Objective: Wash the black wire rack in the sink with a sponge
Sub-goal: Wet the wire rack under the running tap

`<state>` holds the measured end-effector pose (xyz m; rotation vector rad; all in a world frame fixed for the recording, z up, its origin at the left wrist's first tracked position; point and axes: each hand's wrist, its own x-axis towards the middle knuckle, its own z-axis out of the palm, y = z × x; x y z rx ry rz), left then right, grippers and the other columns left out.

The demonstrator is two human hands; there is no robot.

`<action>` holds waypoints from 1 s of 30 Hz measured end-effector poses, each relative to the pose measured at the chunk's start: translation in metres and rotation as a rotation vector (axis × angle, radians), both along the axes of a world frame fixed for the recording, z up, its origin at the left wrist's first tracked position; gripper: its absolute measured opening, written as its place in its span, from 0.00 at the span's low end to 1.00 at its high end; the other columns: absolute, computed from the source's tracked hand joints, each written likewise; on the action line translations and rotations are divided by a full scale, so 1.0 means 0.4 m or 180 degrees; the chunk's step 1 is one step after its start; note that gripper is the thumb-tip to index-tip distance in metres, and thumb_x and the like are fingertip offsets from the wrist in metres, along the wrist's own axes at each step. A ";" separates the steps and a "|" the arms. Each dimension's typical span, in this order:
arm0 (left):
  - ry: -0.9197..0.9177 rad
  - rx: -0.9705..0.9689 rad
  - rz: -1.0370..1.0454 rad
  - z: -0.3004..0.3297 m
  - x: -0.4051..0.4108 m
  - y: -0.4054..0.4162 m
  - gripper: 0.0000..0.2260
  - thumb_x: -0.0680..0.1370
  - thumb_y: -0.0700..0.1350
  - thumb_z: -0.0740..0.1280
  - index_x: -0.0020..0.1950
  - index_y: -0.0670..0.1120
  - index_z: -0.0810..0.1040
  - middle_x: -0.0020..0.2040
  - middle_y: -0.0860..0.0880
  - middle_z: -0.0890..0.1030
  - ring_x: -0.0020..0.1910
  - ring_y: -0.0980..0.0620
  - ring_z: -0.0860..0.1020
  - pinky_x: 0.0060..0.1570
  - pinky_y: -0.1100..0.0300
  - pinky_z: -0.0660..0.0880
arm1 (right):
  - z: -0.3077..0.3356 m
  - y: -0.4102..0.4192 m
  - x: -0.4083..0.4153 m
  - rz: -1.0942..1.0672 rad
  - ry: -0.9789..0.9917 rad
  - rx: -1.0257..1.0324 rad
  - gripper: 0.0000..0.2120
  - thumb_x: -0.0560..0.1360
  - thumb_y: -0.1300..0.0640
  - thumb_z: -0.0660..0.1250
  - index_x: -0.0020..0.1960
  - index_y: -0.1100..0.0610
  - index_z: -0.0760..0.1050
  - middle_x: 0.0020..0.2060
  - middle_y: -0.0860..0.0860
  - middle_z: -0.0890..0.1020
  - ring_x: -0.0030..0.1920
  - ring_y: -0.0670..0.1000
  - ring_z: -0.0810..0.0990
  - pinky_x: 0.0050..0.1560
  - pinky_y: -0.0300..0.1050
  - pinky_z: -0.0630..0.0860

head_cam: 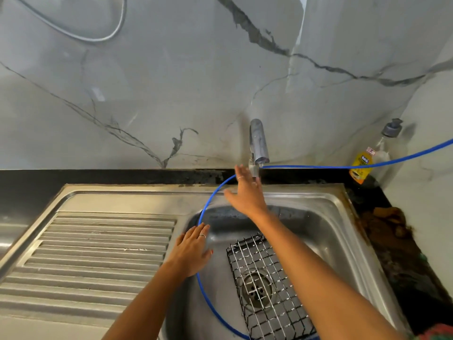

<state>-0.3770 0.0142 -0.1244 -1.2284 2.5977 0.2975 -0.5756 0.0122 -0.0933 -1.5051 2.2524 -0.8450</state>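
from the head camera i look down at a steel sink (326,217) set in a dark counter, with a ribbed draining board (98,249) to its left. the black wire rack (267,285) lies flat on the bottom of the basin, over the drain (257,289), its near end running out of the lower edge of the view. my right forearm crosses above its right side.

my right hand (245,192) is stretched forward over the back rim of the sink, fingers straight and spread, thumb out to the left, with the fingertips up at the base of the chrome tap (258,143). it grips nothing; whether the fingertips actually touch the fitting there i cannot tell. there is a ring on one finger.

my left hand (191,251) rests flat at the left edge of the basin, where the draining board meets it, fingers straight and together, holding nothing, a ring on it too.

a thin blue hose (203,212) leaves the tap fitting, arcs down the left side of the basin past my left hand and curves along the bottom beside the rack. another blue run (343,166) goes right from the tap, passing in front of a bottle of yellow dish liquid (362,165) standing in the corner against the marble-look wall (171,82). brown grime (387,224) sits on the counter right of the sink.
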 end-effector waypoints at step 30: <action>-0.0486 0.1264 -0.0387 -0.127 -0.129 0.224 0.44 0.74 0.57 0.69 0.79 0.52 0.43 0.79 0.46 0.40 0.78 0.42 0.43 0.73 0.38 0.48 | 0.192 0.090 -0.088 0.0946 -0.0839 0.2396 0.21 0.83 0.52 0.54 0.53 0.67 0.78 0.44 0.60 0.84 0.47 0.57 0.84 0.51 0.46 0.80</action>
